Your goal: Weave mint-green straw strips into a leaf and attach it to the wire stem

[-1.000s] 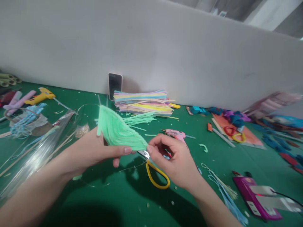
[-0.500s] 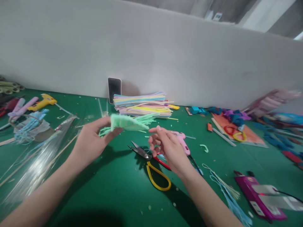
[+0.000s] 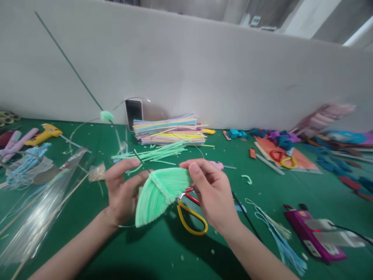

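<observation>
Fingers of our right hand (image 3: pixel 215 190) pinch the fuzzy mint-green fan-shaped piece (image 3: pixel 161 190); our left hand's (image 3: pixel 124 190) grip is partly hidden.

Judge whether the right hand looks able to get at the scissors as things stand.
Probably yes, if the right hand lets go of the green fan: the scissors lie close by, yellow loop uncovered.

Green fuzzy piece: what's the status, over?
Right hand pinching the green fuzzy piece; left hand at its other side, grip unclear. Scissors on the table beneath, partly hidden.
</observation>
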The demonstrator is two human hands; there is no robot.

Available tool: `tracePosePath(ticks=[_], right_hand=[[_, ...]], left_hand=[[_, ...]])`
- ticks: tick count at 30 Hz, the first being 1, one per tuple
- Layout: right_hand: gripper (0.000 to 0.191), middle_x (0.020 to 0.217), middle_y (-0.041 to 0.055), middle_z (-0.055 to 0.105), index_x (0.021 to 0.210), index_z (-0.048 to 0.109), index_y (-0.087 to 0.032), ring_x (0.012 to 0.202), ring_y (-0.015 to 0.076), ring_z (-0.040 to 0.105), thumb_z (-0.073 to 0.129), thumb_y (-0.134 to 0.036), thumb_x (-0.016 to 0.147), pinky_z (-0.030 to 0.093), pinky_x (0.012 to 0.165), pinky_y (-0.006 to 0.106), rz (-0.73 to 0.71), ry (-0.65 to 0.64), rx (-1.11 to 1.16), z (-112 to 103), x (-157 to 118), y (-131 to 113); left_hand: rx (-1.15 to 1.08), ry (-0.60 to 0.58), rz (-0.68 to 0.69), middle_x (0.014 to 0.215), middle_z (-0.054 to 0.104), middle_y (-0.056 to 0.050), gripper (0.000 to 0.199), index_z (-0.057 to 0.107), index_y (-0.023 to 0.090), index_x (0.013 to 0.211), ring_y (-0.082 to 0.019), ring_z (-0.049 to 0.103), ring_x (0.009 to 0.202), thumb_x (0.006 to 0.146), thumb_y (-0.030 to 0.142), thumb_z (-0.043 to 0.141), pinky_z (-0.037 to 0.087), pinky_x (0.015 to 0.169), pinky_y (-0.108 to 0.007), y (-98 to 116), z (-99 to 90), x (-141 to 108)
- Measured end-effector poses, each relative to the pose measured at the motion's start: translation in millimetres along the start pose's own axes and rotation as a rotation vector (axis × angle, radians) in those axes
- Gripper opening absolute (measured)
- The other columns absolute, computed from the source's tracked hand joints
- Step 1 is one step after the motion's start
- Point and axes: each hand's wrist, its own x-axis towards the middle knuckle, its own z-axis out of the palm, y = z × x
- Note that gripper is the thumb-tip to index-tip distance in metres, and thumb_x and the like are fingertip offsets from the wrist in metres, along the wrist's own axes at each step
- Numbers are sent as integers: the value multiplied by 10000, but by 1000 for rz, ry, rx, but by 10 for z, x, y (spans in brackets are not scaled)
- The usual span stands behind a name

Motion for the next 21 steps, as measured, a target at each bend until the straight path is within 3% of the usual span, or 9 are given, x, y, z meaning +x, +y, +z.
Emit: tracePosePath(ticks=[2,4,6,8,10,12,15,18,21], right_hand=[[169,667,-31,548,887,737,-257,523,72,439,652,-404,883,433,469,179,-43,18,-23,33,-45,-16],[170,636,-32,534,893,736,-262,498,75,403,641,-403,892,396,454,193,-81,57,-88,55,-77,-29],[183,588,-40,489,896,735,-261,474,75,349,628,-408,901,336,430,203,-115,103,-170,60,-91,-34],[204,562,-44,456,911,736,-258,466,79,319,616,-423,906,286,414,212,-138,142,-222,53,-84,-24],[223,571,-39,479,927,737,-254,471,81,340,612,-437,904,285,414,213,-146,170,-231,40,-60,-1],[217,623,-25,556,923,740,-248,500,81,410,630,-433,893,339,440,207,-142,179,-219,30,-31,31],[180,737,-7,664,900,746,-247,597,91,547,678,-409,863,451,543,207,-115,154,-148,26,4,83],[165,770,-4,698,910,751,-262,658,102,605,689,-405,856,506,634,225,-85,157,-74,20,22,127],[168,759,-9,688,909,757,-270,654,95,586,698,-414,846,492,592,203,-95,239,-98,5,36,149]], left_hand=[[-6,-47,-22,986,712,-43,91,738,233,853,-299,593,1156,765,256,731,509,948,-428,56,61,22],[-88,-120,-1,996,721,-48,110,763,214,787,-268,644,1022,685,239,795,524,920,-372,172,89,46],[-338,-183,-177,897,745,-52,142,761,202,764,-251,676,912,738,340,752,563,813,-344,303,62,77],[-543,-211,-415,800,751,-85,443,771,167,799,-277,693,857,807,581,614,586,748,-376,410,-18,119],[-664,-216,-473,877,773,-84,604,775,156,880,-268,699,899,826,694,506,591,774,-365,472,-123,166],[-646,-285,-399,933,782,-107,598,774,124,942,-272,703,943,758,674,622,585,817,-335,494,-218,206],[-471,-380,-292,963,786,-132,482,762,112,1017,-257,719,931,673,446,814,575,828,-268,499,-291,242],[-405,-306,-368,888,792,-97,294,775,164,923,-226,735,848,797,423,714,589,739,-256,517,-304,263],[-346,-202,-382,834,783,-78,297,756,197,883,-240,731,812,862,457,613,590,674,-300,529,-340,247]])
